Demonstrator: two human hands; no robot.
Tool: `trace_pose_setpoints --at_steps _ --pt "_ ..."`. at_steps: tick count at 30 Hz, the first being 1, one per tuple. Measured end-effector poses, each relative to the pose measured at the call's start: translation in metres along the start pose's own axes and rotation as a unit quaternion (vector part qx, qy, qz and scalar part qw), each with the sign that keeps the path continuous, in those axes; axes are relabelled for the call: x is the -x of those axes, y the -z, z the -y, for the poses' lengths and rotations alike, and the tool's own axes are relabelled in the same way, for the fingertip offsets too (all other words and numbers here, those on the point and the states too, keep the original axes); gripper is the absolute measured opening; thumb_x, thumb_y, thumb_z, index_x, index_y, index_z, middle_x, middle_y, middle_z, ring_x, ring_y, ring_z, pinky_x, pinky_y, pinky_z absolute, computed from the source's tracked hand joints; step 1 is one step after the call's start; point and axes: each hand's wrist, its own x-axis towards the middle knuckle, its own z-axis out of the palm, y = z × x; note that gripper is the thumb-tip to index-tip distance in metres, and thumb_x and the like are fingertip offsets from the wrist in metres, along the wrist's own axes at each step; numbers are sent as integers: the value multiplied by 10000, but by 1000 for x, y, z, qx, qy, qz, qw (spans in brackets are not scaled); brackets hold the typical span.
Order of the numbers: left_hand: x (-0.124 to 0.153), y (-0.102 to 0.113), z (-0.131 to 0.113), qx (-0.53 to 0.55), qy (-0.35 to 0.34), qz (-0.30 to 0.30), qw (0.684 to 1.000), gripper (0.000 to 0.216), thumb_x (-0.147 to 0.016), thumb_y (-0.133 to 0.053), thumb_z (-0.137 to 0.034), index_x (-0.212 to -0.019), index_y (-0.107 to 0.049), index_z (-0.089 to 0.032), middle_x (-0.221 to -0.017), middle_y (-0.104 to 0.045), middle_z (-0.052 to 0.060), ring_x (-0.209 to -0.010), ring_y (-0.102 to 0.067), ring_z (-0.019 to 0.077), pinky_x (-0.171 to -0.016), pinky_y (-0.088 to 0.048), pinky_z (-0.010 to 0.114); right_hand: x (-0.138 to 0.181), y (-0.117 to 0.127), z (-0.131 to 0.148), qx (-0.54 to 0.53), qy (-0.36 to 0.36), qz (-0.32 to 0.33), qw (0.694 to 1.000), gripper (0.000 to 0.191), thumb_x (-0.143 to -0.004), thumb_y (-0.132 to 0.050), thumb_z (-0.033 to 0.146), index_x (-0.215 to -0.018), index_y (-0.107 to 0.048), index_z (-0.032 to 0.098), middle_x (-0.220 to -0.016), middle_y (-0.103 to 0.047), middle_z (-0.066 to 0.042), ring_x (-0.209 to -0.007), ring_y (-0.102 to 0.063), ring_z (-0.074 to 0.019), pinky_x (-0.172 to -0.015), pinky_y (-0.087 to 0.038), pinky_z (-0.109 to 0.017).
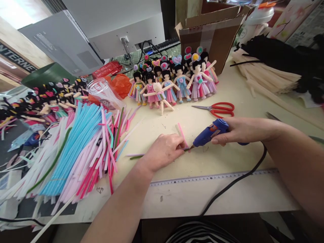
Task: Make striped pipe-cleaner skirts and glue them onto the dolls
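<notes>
My right hand point(226, 133) is wrapped round a blue hot glue gun point(210, 132), its nozzle pointing down and left. The tip meets the ends of some pipe cleaners at my left fingertips. With its fingers pinched, my left hand point(167, 148) holds these pipe cleaners point(136, 156), green and pale purple, flat on the table. A pink strip point(181, 131) sticks up beyond the left fingers. Behind the hands stands a bare cream doll figure point(159, 94) without hair or dress. Red-handled scissors point(220, 108) lie just beyond the glue gun.
Finished pipe-cleaner dolls point(181, 82) stand in a group before a cardboard box point(209, 44). Bundles of blue pipe cleaners point(73, 145) and other colours cover the left side. Black and cream bundles point(273, 72) lie right. A ruler strip point(192, 180) and the black cord point(235, 185) run near the front edge.
</notes>
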Motion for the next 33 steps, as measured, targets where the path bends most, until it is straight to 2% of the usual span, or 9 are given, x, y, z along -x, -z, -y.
trace_pose_setpoints --at_steps 9,17,21,25,33 --pt "-1 0 3 -46 -15 -11 999 119 -881 -574 -149 -871 -679 -204 -900 -699 9 -853 -623 166 -775 -425 292 -6 -7 1 0 -11 9 1000 427 -727 -634 623 -916 -725 251 -694 -679 -3 -680 -601 -206 -602 -466 -301" --pt "-3 -1 3 -25 -31 -16 999 121 -910 -593 -177 -876 -705 -208 -905 -706 11 -870 -629 157 -800 -436 291 -1 0 -3 -5 2 -19 1000 366 -723 -652 595 -807 -696 242 -700 -670 -1 -683 -601 -208 -599 -455 -306" --pt "-3 -1 3 -38 -28 -15 999 114 -906 -599 -174 -871 -704 -203 -888 -697 14 -868 -627 162 -787 -435 288 -2 -4 3 -20 -8 -2 1000 385 -744 -654 586 -854 -656 217 -725 -671 -17 -716 -600 -210 -640 -471 -314" --pt "-3 0 1 -46 -24 -12 999 107 -901 -603 -167 -868 -700 -200 -879 -690 16 -859 -625 164 -777 -430 287 -1 -7 7 -31 -20 -18 999 402 -776 -645 568 -899 -624 186 -762 -672 -48 -746 -589 -212 -667 -473 -321" --pt "-3 -1 1 -29 -15 -18 999 72 -900 -602 -189 -873 -668 -199 -880 -694 12 -839 -620 160 -766 -433 291 -8 -7 -1 2 -15 -8 1000 419 -740 -636 617 -911 -677 237 -695 -659 -4 -660 -595 -193 -569 -458 -291"
